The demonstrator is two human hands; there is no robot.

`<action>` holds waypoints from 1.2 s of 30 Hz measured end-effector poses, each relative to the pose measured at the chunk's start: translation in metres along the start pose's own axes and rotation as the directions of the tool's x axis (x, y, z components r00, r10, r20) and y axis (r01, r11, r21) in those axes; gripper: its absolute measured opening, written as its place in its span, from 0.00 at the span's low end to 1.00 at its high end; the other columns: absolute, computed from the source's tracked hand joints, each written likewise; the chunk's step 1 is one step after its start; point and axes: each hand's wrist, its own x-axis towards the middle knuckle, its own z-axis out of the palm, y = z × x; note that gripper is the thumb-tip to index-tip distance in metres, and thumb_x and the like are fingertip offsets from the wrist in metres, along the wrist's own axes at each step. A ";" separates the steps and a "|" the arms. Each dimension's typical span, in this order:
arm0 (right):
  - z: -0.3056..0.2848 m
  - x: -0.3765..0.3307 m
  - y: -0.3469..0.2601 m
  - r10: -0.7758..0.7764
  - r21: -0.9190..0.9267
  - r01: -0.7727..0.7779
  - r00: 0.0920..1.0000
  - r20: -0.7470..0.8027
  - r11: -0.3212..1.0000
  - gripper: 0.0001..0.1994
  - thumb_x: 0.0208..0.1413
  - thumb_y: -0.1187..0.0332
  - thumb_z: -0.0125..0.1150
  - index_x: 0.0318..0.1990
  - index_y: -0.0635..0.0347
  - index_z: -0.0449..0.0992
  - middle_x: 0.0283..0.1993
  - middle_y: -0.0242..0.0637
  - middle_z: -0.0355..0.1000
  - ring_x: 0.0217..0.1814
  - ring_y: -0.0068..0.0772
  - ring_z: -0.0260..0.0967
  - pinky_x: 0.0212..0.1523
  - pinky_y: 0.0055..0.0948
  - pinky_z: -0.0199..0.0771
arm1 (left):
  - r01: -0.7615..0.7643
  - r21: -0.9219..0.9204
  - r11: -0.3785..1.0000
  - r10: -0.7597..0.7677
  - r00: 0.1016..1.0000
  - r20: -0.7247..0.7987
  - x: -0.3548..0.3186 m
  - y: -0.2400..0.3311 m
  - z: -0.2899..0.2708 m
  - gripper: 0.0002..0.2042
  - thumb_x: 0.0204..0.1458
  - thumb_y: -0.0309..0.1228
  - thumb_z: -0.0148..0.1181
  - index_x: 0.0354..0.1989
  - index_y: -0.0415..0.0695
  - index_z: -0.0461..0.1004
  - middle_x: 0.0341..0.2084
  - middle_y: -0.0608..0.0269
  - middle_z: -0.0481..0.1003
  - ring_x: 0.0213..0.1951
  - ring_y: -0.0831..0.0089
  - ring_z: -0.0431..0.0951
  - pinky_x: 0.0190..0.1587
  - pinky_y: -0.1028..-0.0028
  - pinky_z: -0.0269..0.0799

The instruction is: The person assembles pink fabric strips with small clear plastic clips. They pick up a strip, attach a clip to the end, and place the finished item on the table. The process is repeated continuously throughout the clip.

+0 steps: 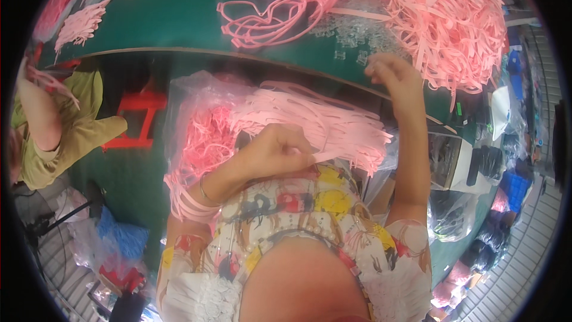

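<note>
head: left hand (pixel 280 149) fisted on pink straps (pixel 322 122) (lap); right hand (pixel 390 74) raised.

A clear plastic bag (pixel 190 92) sits open on the person's lap below the bench (pixel 179 24) edge, crumpled and glossy, with pink strips showing through it. More clear, crinkled plastic bags (pixel 444 220) lie lower right beside the person's arm, their dark contents too blurred to tell.

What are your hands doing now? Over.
Left hand shut on pink strips over lap. Right hand at clear clips on green table, fingers pinched. Nothing in the way.
</note>
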 end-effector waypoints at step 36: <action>0.046 -0.056 0.000 -0.052 0.016 0.054 0.767 0.639 0.998 0.04 0.55 0.73 0.53 0.36 0.63 0.73 0.28 0.33 0.70 0.33 0.22 0.70 0.33 0.24 0.68 | 0.187 -0.361 0.914 -0.203 0.979 -0.006 0.007 0.013 -0.007 0.04 0.44 0.25 0.58 0.24 0.36 0.75 0.20 0.65 0.70 0.24 0.79 0.69 0.26 0.79 0.63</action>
